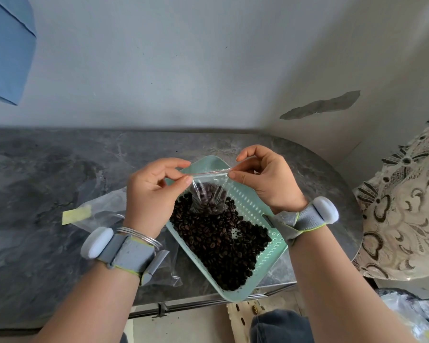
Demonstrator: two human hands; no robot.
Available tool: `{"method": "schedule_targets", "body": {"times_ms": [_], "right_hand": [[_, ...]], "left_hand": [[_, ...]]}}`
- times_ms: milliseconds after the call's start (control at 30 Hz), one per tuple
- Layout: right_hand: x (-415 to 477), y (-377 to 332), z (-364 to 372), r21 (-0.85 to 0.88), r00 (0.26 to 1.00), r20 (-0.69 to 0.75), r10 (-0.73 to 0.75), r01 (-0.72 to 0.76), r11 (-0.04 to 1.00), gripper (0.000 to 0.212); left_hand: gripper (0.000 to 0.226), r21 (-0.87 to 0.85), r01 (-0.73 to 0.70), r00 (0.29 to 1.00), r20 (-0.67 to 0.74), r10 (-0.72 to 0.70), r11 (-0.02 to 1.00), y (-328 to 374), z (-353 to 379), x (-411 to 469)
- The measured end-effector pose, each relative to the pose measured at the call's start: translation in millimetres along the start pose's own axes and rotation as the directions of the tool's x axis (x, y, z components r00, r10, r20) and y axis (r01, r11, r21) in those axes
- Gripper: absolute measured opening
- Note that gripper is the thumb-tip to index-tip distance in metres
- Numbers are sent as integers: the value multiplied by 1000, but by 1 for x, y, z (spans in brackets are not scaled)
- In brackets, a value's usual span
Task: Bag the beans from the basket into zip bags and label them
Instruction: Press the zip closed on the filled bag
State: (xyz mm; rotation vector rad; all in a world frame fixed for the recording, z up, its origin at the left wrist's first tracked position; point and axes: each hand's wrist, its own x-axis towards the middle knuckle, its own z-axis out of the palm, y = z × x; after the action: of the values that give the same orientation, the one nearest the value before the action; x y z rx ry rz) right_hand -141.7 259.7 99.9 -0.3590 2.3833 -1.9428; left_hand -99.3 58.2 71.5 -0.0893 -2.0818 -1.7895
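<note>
At front edge of desk (47,194): basket (263,219) of coffee beans (221,246)
Left hand (151,196): pinches zip bag (209,194) at top left
Right hand (268,181): pinches top right

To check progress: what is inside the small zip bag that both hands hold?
Dark beans fill the lower part of the zip bag; above them it looks empty. Creased plastic and loose beans in the basket behind hide its bottom.

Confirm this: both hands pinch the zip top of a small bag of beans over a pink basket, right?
Wrong on colour: the head view shows the basket is mint green, not pink. The left hand and right hand do pinch the zip top of the small bag of beans over it.
</note>
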Motion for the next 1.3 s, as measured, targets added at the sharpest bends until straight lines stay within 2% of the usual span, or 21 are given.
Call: {"method": "schedule_targets", "body": {"times_ms": [167, 233, 300, 367, 500, 767, 933, 1100, 1300], "right_hand": [[-3, 3, 0, -142, 992, 121, 38, -21, 990, 19], [-3, 5, 3, -168, 991, 127, 52, -30, 985, 13], [-3, 4, 7, -155, 993, 114, 38, -20, 988, 8], [-3, 2, 9, -115, 994, 109, 32, -19, 993, 6], [-4, -1, 10, -103, 993, 119, -2, 15, 995, 6], [-2, 1, 8, -239, 992, 57, -113, 123, 963, 5], [-2, 2, 15, -325, 990, 32, -139, 142, 935, 4], [-3, 1, 12, -262, 997, 54, -49, 62, 963, 2], [-2, 5, 10, -253, 999, 40, -32, 41, 967, 14]], "left_hand": [[21, 49, 54, 994, 92, -58, 997, -2, 0, -1], [23, 57, 63, 987, 145, -71, 996, 0, 0, -2], [19, 147, 30, 985, 162, -54, 989, 0, 2, -3], [10, 222, -38, 989, 151, 4, 974, 0, 5, -3], [3, 203, -76, 992, 114, 53, 976, -1, 6, -2], [0, 212, -104, 993, 81, 89, 972, 1, 7, -3], [9, 261, -143, 990, 23, 142, 955, 1, 10, -5], [10, 272, -117, 991, 88, 97, 955, 4, 7, -4], [6, 256, -32, 999, -10, 35, 966, -2, -2, 2]]}}
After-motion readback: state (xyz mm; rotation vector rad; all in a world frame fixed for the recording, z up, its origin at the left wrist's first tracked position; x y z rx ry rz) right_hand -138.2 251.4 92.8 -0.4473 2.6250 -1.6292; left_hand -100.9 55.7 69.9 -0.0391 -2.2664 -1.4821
